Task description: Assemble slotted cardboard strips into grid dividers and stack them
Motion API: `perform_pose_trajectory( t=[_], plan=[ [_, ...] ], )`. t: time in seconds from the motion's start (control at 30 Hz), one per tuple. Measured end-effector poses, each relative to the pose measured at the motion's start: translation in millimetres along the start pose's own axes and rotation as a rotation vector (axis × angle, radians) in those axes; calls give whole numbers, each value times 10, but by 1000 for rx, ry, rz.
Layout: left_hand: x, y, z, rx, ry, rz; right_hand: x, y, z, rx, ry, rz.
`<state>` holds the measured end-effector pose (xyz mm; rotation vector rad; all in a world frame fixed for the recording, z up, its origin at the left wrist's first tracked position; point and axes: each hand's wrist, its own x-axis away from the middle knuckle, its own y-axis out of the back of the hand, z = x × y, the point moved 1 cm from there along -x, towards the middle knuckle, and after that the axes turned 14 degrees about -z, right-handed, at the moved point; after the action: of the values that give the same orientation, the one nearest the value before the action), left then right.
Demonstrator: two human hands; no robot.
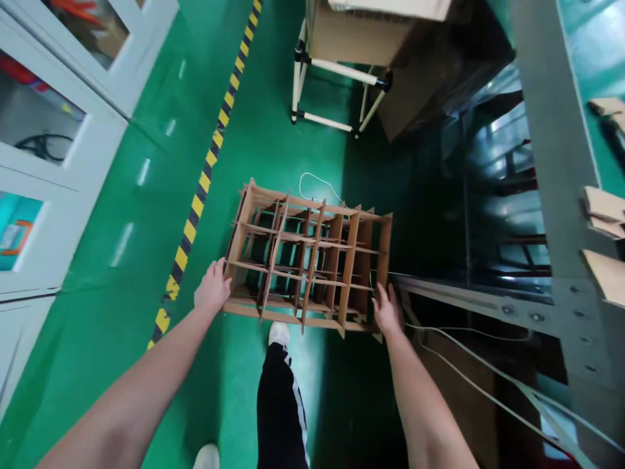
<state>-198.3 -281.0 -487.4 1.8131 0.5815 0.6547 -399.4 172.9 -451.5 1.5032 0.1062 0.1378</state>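
Note:
A stack of cardboard box dividers, slotted strips crossing into open square cells, is held level above the green floor in front of me. My left hand grips its near left corner, fingers curled over the outer strip. On the right edge, my right hand is closed around the side strip, with the thumb toward the inner side. Several layers show one below another through the cells. The undersides of both grips are hidden.
White cabinets line the left, beside yellow-black floor tape. Ahead stands a white pipe rack bearing a cardboard box. A grey bench frame runs along the right, with loose white cables beneath. My shoe is below the dividers.

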Motion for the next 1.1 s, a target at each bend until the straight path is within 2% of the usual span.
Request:
perform_pose_trajectory(
  t=[0.07,0.13,0.27,0.4,0.47,0.57,0.67,0.77,0.87,0.97,1.03,1.1],
  plan=[
    [95,-17,-6,-21,-16,14,165,11,92,23,9,-54],
    [352,29,100,-7,-64,-15,481,80,208,1,6,-122],
    [1132,212,605,76,-179,-63,1388,270,516,-125,-101,-196],
    [1806,487,1109,81,-210,29,2245,500,795,-240,-218,-171],
    [1985,683,1280,50,-183,93,2561,629,815,-265,-291,-148],
    [2027,956,1508,-8,-116,151,2810,721,678,-223,-358,-67],
    [1852,1082,1666,-51,-82,154,2686,632,506,-128,-356,-7],
    [1531,1013,1550,-65,-97,110,2183,475,448,-51,-289,-47],
    [1136,772,1088,-54,-138,29,1486,340,418,22,-188,-98],
    [694,419,526,-67,-186,-52,813,159,304,69,-142,-93],
    [396,173,265,-97,-180,-38,476,6,200,84,-151,-76],
    [137,-38,145,-134,-166,32,265,-144,101,66,-162,-32]
  ],
)
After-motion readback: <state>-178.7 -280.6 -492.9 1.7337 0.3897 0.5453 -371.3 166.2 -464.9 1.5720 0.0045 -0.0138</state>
